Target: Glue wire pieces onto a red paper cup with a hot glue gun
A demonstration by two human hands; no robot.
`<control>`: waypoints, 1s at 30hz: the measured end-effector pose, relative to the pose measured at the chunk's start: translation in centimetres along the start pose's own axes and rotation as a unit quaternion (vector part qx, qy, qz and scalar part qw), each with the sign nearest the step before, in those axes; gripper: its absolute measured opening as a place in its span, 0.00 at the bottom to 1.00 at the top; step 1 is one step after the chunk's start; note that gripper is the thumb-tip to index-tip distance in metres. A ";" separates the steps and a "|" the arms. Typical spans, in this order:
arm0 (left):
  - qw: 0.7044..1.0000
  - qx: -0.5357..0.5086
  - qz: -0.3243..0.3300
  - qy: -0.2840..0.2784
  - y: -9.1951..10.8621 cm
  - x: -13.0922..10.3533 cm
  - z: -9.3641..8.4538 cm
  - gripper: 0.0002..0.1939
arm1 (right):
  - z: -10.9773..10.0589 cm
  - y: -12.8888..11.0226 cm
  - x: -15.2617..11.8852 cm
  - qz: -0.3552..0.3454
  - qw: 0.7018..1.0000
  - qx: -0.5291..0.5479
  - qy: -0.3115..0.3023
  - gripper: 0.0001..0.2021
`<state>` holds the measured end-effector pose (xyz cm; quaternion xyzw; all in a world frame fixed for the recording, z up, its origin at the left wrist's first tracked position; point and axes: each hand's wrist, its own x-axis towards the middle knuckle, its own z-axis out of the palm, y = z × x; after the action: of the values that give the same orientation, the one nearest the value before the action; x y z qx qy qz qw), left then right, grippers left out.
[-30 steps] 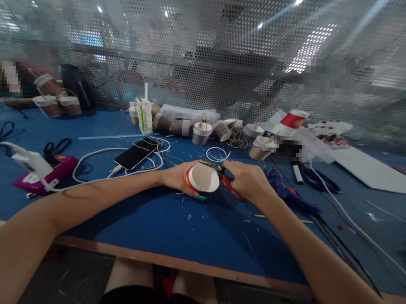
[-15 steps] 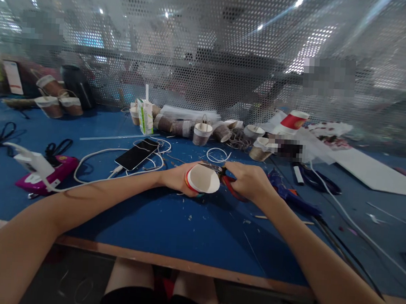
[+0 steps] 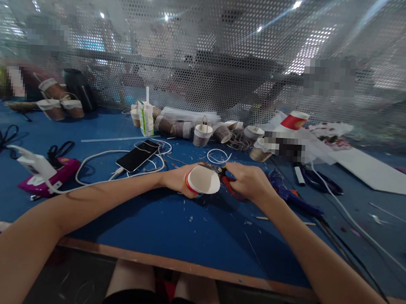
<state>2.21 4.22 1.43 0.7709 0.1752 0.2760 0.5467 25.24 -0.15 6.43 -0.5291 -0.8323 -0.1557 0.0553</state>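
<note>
A paper cup (image 3: pixel 204 179), white inside with a red and yellow outside, is tilted so its mouth faces me. My left hand (image 3: pixel 179 179) is wrapped round its far left side. In my right hand (image 3: pixel 249 178) are scissors with red-orange handles (image 3: pixel 231 188), my fingers closed on the grips. The dark blades (image 3: pixel 213 167) lie at the cup's upper rim; their tips are hidden behind it. Small white scraps (image 3: pixel 191 218) are scattered on the blue table below the cup.
A phone (image 3: pixel 137 156) with a white cable and a purple power strip (image 3: pixel 53 178) lie left. Twine-wrapped cups (image 3: pixel 203 134) and a drink carton (image 3: pixel 146 118) line the back. On the right are a blue glue gun (image 3: pixel 296 198), pliers (image 3: pixel 320 180) and a red cup (image 3: pixel 295 120).
Both hands, the cup and the scissors stay in nearly the same place. The view has shifted very slightly.
</note>
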 end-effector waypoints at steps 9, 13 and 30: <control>0.976 -0.173 -0.008 0.131 -0.4 0.4 -0.5 0.40 | 1.0 0.8 0.7 0.149 0.968 0.170 0.113 0.16; 0.976 -0.172 -0.021 0.135 -0.6 0.4 -0.7 0.42 | 1.1 1.0 0.7 0.166 0.958 0.193 0.130 0.20; 0.989 -0.073 -0.007 0.126 0.0 0.1 -0.3 0.40 | 0.1 -0.2 0.1 0.078 0.995 0.067 0.016 0.12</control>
<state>2.14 4.50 1.57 0.6868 0.2272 0.3790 0.5771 25.05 -0.08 6.36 -0.5850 -0.7960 -0.1032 0.1158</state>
